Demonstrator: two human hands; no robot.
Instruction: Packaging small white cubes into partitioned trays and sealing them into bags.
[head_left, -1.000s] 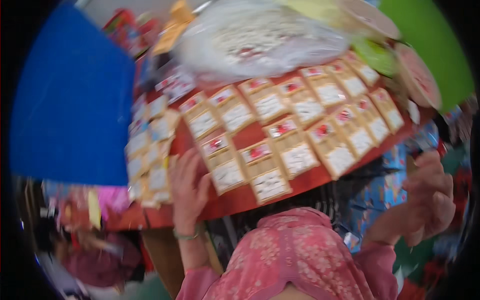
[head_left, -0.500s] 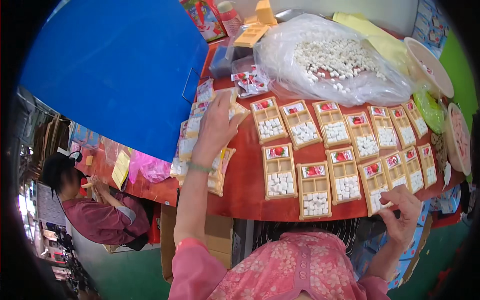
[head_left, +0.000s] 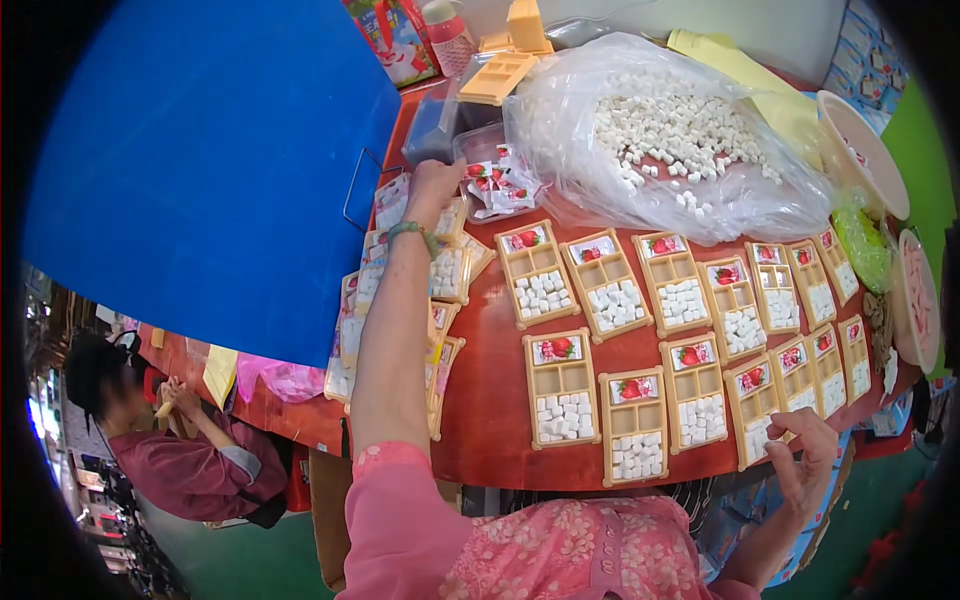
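Note:
My left hand point(head_left: 432, 186) reaches far forward to a small pile of strawberry-printed sachets point(head_left: 497, 187) by a clear plastic tub point(head_left: 478, 142); I cannot tell whether it grips one. Under my arm lies a stack of filled yellow trays point(head_left: 447, 272). My right hand point(head_left: 806, 458) hovers at the near edge of the red table point(head_left: 494, 420), fingers apart, beside a yellow tray point(head_left: 752, 409). Two rows of yellow compartment trays, such as one in the near row point(head_left: 562, 386), hold white cubes and a strawberry sachet each.
A big clear bag of white cubes point(head_left: 672, 135) fills the far side. A blue board point(head_left: 190, 170) stands at the left. Round baskets point(head_left: 862, 150) sit at the right rim. Another person in a dark red top point(head_left: 190, 465) sits low at the left.
My left hand has stretched further forward from the tray stack to the sachet pile. My right hand has stayed at the table's near edge. My view has steadied and tilted down.

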